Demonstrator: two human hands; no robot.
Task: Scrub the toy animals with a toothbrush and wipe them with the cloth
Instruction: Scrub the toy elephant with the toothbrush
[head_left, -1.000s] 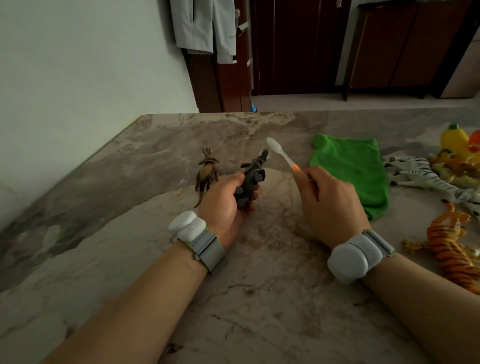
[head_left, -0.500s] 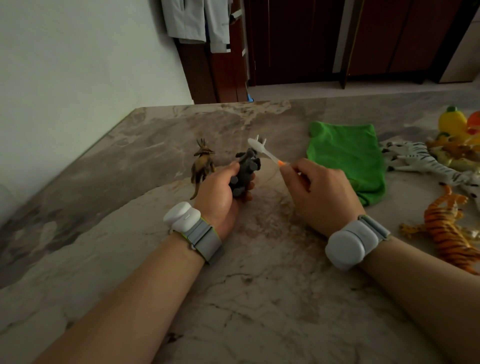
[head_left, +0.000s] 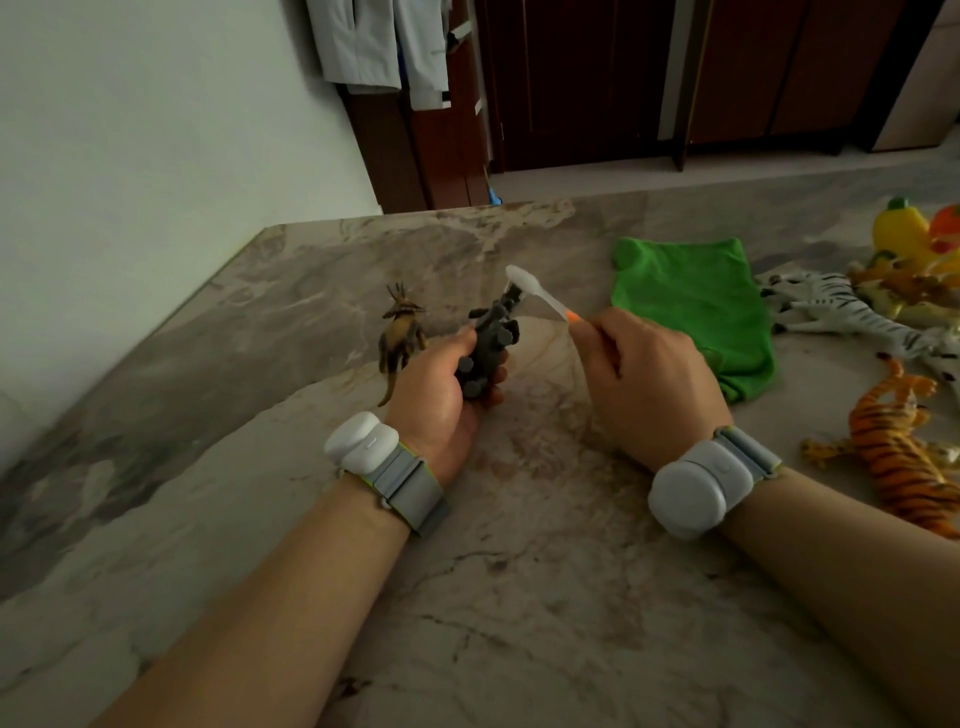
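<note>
The marble surface (head_left: 519, 571) carries a green cloth (head_left: 691, 306), soft and limp, lying flat just beyond the right hand (head_left: 649, 384). The left hand (head_left: 441, 395) holds a grey toy animal (head_left: 491, 338) above the surface, fingers curled round its body. It looks light, stiff and likely smooth plastic, so the thick body seems the safest hold, not the thin legs. The right fingers pinch a toothbrush (head_left: 540, 296) by its handle, with the brush head at the toy's far end.
</note>
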